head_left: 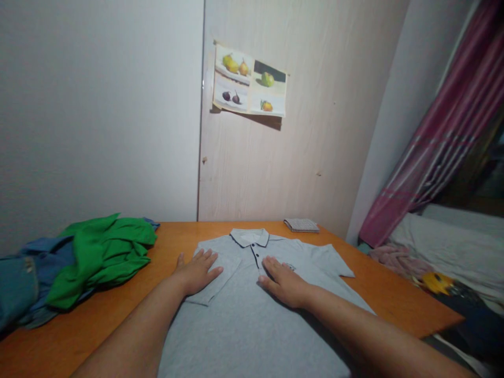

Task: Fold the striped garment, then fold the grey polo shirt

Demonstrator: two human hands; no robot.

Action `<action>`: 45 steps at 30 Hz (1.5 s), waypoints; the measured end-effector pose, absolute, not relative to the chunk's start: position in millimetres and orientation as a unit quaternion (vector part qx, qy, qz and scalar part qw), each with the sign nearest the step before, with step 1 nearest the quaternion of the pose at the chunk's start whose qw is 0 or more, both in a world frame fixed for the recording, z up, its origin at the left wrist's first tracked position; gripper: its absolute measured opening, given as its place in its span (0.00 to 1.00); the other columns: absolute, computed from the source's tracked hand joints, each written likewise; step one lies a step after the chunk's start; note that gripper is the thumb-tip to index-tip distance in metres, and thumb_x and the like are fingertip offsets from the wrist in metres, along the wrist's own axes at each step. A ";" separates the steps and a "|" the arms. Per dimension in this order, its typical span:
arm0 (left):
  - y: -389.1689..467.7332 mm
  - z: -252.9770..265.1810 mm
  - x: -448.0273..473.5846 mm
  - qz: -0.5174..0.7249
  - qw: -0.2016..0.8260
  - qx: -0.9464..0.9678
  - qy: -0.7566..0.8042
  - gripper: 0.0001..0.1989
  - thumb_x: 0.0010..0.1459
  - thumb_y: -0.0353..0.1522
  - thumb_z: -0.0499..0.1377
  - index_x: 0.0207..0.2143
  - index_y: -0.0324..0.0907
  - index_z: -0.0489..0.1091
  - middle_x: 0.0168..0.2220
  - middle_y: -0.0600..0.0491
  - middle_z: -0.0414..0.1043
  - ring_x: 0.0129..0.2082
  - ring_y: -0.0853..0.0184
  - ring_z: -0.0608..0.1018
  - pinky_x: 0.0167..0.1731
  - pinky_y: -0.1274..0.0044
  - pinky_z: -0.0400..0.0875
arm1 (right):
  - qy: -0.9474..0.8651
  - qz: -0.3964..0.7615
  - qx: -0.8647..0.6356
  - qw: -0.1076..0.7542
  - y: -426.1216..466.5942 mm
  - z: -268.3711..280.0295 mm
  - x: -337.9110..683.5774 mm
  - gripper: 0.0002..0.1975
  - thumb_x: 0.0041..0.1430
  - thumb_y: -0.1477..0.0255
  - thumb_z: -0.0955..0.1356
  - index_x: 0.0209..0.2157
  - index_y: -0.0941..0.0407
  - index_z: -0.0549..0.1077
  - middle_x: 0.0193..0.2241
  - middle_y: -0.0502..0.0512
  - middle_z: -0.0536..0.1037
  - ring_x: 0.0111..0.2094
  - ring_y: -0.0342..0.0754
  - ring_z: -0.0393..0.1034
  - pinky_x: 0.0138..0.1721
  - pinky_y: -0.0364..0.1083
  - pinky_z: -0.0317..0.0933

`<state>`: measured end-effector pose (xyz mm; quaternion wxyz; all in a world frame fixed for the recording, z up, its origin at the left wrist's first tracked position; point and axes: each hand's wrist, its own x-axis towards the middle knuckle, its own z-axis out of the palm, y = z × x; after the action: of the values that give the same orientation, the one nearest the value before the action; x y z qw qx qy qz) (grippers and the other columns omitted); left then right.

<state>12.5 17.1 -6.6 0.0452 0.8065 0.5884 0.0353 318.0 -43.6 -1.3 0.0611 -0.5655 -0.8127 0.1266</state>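
A light grey polo shirt (236, 325) lies front side up on the orange-brown table, its dark-trimmed collar at the far end. The sleeve on the left is folded inward over the chest, while the one on the right stretches outward. My left hand (199, 272) lies flat on the folded sleeve near the shoulder, fingers spread. On the chest, just right of the buttons, rests my right hand (285, 283), open with fingers extended, partly covering a small dark emblem. Neither hand grips anything.
Crumpled green and blue clothes (106, 257) are heaped on the table's left side. A small checked folded cloth (301, 226) sits at the back edge. The wooden table (417, 299) ends at a right corner, beyond which stands a bed with bedding (464, 236).
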 end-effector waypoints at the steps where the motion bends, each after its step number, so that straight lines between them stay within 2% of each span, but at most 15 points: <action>1: 16.2 -5.3 12.9 0.033 0.045 0.807 0.588 0.38 0.64 0.57 0.38 0.70 0.51 0.52 0.73 0.49 0.43 0.72 0.48 0.46 0.61 0.37 0.35 | -0.806 0.122 -0.576 0.063 -44.8 -1.5 325.4 0.43 0.68 0.46 0.51 0.72 0.62 0.46 0.72 0.65 0.42 0.73 0.56 0.32 0.69 0.59 0.34; 6: 16.1 -4.0 13.1 0.027 0.044 0.807 0.589 0.38 0.64 0.57 0.38 0.70 0.51 0.51 0.73 0.49 0.42 0.72 0.49 0.45 0.62 0.39 0.35 | -0.791 0.106 -0.602 0.035 -50.3 -7.6 370.7 0.44 0.68 0.45 0.50 0.72 0.62 0.46 0.72 0.64 0.42 0.73 0.56 0.31 0.70 0.58 0.32; 11: 23.4 -11.9 8.5 0.032 0.032 0.806 0.591 0.39 0.63 0.58 0.37 0.70 0.52 0.52 0.73 0.50 0.42 0.72 0.48 0.44 0.61 0.38 0.34 | -0.763 0.090 -0.639 0.035 -54.0 -12.5 405.8 0.45 0.67 0.44 0.50 0.72 0.63 0.46 0.72 0.65 0.42 0.72 0.57 0.33 0.70 0.57 0.34; 15: 25.2 -15.6 5.6 0.035 0.023 0.808 0.588 0.39 0.64 0.58 0.37 0.70 0.52 0.52 0.73 0.50 0.43 0.72 0.49 0.45 0.62 0.38 0.33 | -0.753 0.081 -0.652 0.035 -57.3 -15.5 416.9 0.46 0.66 0.43 0.48 0.72 0.62 0.47 0.72 0.62 0.42 0.73 0.56 0.32 0.70 0.57 0.32; 21: 19.7 -12.0 7.2 0.027 0.001 0.809 0.587 0.38 0.65 0.57 0.37 0.70 0.51 0.51 0.73 0.47 0.45 0.72 0.51 0.47 0.63 0.42 0.37 | -0.754 0.071 -0.651 0.042 -59.7 -16.3 414.0 0.46 0.66 0.43 0.48 0.72 0.62 0.47 0.72 0.62 0.44 0.73 0.56 0.33 0.69 0.58 0.32; 24: 15.5 -5.0 10.7 0.005 -0.034 0.814 0.579 0.37 0.66 0.56 0.37 0.70 0.49 0.54 0.72 0.45 0.48 0.72 0.51 0.51 0.64 0.46 0.39 | -0.752 0.070 -0.654 0.042 -60.0 -16.0 413.0 0.45 0.66 0.44 0.48 0.72 0.62 0.48 0.72 0.62 0.44 0.72 0.56 0.34 0.69 0.58 0.32; 27: 6.9 7.3 19.6 -0.003 -0.079 0.818 0.569 0.34 0.66 0.54 0.40 0.66 0.47 0.61 0.70 0.43 0.55 0.70 0.49 0.56 0.65 0.47 0.40 | -0.751 0.066 -0.656 0.045 -59.5 -16.7 412.7 0.45 0.66 0.44 0.49 0.71 0.61 0.49 0.72 0.62 0.45 0.72 0.56 0.35 0.70 0.58 0.32; 31: -19.1 22.8 41.6 0.038 -0.064 0.803 0.592 0.31 0.69 0.49 0.39 0.61 0.44 0.66 0.65 0.42 0.64 0.66 0.52 0.64 0.64 0.53 0.51 | -0.754 0.060 -0.652 0.050 -55.8 -20.8 413.5 0.45 0.66 0.44 0.49 0.71 0.62 0.50 0.72 0.63 0.46 0.72 0.57 0.36 0.69 0.59 0.33; 33: -39.8 23.8 52.2 0.062 -0.044 0.791 0.607 0.33 0.69 0.48 0.36 0.65 0.42 0.61 0.67 0.41 0.60 0.68 0.54 0.61 0.64 0.57 0.53 | -0.755 0.056 -0.651 0.050 -52.6 -24.8 415.0 0.45 0.66 0.44 0.49 0.71 0.62 0.50 0.72 0.63 0.47 0.72 0.57 0.37 0.69 0.59 0.33; 37: -86.2 11.3 57.1 0.058 -0.024 0.812 0.581 0.39 0.66 0.56 0.36 0.71 0.44 0.50 0.73 0.46 0.41 0.73 0.54 0.44 0.68 0.55 0.43 | -0.754 0.048 -0.653 0.057 -46.7 -33.4 418.3 0.45 0.65 0.44 0.49 0.71 0.60 0.50 0.72 0.61 0.48 0.72 0.58 0.37 0.69 0.60 0.34; 39: -105.1 4.0 49.5 0.046 -0.015 0.815 0.577 0.41 0.65 0.58 0.36 0.72 0.46 0.47 0.74 0.49 0.36 0.73 0.54 0.40 0.68 0.55 0.40 | -0.754 0.047 -0.652 0.063 -45.3 -35.6 419.0 0.45 0.65 0.43 0.49 0.71 0.59 0.51 0.71 0.61 0.48 0.72 0.58 0.37 0.69 0.61 0.34; 45: -133.4 0.4 4.7 0.014 -0.014 0.795 0.606 0.42 0.64 0.59 0.36 0.72 0.48 0.44 0.74 0.51 0.33 0.73 0.55 0.38 0.69 0.54 0.37 | -0.754 0.045 -0.653 0.063 -46.7 -32.5 416.7 0.44 0.65 0.45 0.49 0.71 0.61 0.52 0.71 0.61 0.49 0.72 0.58 0.38 0.69 0.60 0.35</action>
<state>4.7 -133.4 0.4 -0.0142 0.7949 0.6065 0.0142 416.7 -46.7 -32.5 0.0635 -0.6529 -0.7535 0.0446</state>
